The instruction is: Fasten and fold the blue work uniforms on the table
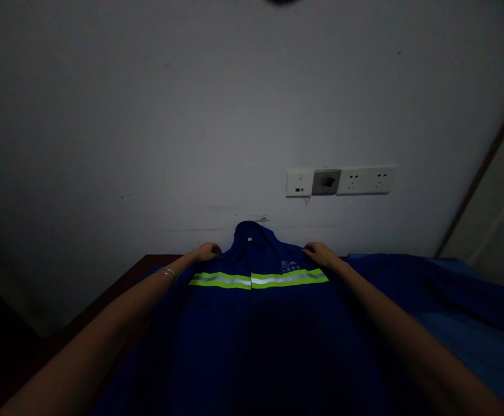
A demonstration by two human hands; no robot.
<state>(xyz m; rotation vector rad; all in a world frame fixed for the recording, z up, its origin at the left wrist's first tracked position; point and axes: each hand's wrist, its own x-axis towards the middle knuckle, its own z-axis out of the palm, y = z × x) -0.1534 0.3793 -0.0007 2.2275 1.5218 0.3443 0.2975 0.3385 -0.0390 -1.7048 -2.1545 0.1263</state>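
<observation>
A dark blue work jacket [217, 318] lies front side up before me, its collar toward the wall. Across its chest runs a yellow-green reflective stripe [288, 279] with a silver middle, and a small pale print sits above the stripe on the right. My left hand [207, 251], with a bracelet at the wrist, grips the shoulder on the left with its fingers closed on the cloth. At the other shoulder, my right hand [318, 253] pinches the fabric. The jacket's lower part is lost in deep shadow.
Behind the collar rises a grey-white wall [217, 115] with a row of sockets [364, 180] and switch plates. A dark red table edge [141, 268] shows at left. Lighter blue cloth [463, 346] lies at right under a dark blue sleeve [429, 286]. A door [494, 202] stands far right.
</observation>
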